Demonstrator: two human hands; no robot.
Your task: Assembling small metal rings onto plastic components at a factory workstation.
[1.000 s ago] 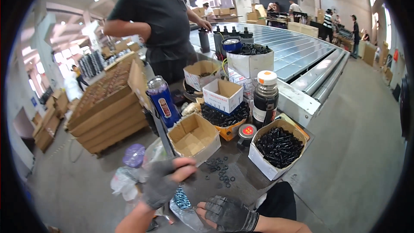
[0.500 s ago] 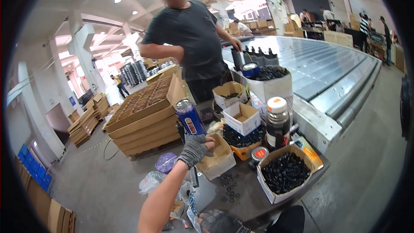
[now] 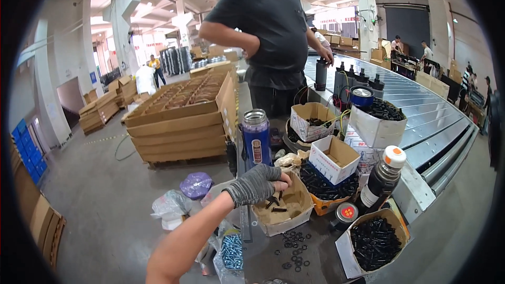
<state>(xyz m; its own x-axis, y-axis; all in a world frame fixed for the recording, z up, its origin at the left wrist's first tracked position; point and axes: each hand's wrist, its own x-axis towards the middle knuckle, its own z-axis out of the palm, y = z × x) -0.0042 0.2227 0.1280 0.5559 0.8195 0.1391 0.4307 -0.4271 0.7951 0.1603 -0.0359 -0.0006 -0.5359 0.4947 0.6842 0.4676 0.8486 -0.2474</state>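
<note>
Our left hand (image 3: 256, 185), in a grey fingerless glove, is over the near left part of an open carton (image 3: 286, 224), its bare fingers half curled; we cannot tell whether it has hold of anything. Just below the fingertips, inside this carton, we count at least three black bolts (image 3: 279, 210). Only a sliver of our right hand (image 3: 274, 282) shows at the lower edge, so we cannot tell its state. Just beyond the left hand stands one blue flask (image 3: 256, 144) with an upright printed label; to the hand's right are one small white box (image 3: 327, 170) with blue printing, one orange box (image 3: 322, 208) heaped with black parts, one dark bottle (image 3: 376, 186) with a white label, one round container (image 3: 345, 213) with lettering on its red top, and, farthest right of these, one white-sided box (image 3: 350, 255) full of black bolts. Nearer us than the hand, more than ten black rings (image 3: 297, 259) lie scattered on the dark surface (image 3: 261, 263), and a clear bag (image 3: 232, 252) holds bluish screws, too many to count.
</note>
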